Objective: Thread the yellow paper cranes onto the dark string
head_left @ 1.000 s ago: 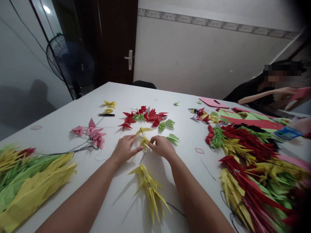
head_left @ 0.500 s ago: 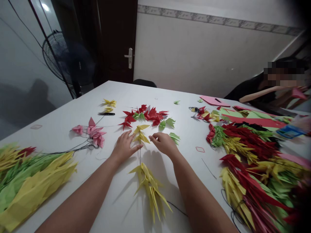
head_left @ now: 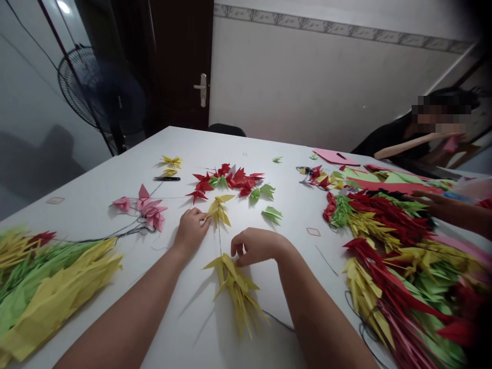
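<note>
The left hand (head_left: 190, 231) is laid with fingertips on a creased yellow paper crane (head_left: 218, 211), any grip untellable; a thin black thread (head_left: 220, 241) is led down to a spiky yellow paper cluster (head_left: 235, 289), beside the loosely curled right hand (head_left: 259, 246).

Folded yellow paper shapes (head_left: 218, 211) and red paper shapes (head_left: 226, 179) are showing a matt, smooth finish with crisp creases, while the white tabletop (head_left: 172, 318) is reading smooth with a faint sheen. The dark wooden door (head_left: 180, 66) is carrying a soft gloss, its metal lever handle (head_left: 202, 88) is gleaming, and the fan's black grille (head_left: 75, 84) is too dim to tell metal from plastic.
</note>
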A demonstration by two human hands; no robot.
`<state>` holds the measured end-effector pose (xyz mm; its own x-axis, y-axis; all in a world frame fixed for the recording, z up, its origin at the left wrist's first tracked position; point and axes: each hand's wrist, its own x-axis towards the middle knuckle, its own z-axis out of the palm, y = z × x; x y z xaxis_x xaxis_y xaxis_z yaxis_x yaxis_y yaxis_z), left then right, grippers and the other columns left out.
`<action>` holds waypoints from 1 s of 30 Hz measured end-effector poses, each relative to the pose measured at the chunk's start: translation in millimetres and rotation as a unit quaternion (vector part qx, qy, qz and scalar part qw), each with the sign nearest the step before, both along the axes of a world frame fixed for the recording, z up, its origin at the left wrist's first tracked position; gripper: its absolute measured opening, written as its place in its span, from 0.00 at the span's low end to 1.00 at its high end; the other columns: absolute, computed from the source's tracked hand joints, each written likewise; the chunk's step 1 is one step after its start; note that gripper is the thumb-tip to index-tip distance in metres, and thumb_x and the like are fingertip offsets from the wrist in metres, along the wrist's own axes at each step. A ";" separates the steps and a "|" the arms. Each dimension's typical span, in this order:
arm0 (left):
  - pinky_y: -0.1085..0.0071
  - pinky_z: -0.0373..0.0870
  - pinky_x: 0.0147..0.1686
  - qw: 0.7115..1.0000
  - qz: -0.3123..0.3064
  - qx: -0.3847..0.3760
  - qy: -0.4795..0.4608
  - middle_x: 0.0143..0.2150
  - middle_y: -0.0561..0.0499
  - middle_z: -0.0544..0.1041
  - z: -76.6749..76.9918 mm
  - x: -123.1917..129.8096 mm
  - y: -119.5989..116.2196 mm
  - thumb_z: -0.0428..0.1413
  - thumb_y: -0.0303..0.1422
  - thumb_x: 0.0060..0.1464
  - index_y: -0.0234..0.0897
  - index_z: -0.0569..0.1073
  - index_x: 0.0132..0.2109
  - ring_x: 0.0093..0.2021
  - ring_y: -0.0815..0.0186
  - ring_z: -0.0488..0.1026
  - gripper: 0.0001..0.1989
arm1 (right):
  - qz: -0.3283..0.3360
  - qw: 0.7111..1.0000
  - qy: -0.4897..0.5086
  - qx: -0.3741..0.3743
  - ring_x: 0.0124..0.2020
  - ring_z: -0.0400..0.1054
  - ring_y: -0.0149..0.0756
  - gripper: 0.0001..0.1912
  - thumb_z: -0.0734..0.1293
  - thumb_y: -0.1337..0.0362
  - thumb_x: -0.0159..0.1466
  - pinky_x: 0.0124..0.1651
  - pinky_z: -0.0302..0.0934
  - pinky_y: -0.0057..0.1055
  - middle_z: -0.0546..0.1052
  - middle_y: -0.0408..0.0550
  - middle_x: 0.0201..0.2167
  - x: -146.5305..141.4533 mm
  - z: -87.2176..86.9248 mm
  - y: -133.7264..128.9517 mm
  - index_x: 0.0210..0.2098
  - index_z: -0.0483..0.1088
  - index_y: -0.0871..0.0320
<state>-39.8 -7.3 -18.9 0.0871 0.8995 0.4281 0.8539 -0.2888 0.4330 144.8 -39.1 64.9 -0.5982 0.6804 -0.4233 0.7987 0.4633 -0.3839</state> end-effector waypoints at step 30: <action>0.63 0.63 0.37 0.980 -0.189 -0.025 0.064 0.33 0.48 0.74 73.6 28.0 -92.1 0.50 0.48 0.48 0.41 0.72 0.36 0.35 0.60 0.68 0.17 | -0.181 0.955 0.224 -0.065 0.18 0.62 0.26 0.05 0.58 0.64 0.56 0.22 0.57 0.22 0.68 0.39 0.17 6.2 -46.8 26.2 0.25 0.61 0.58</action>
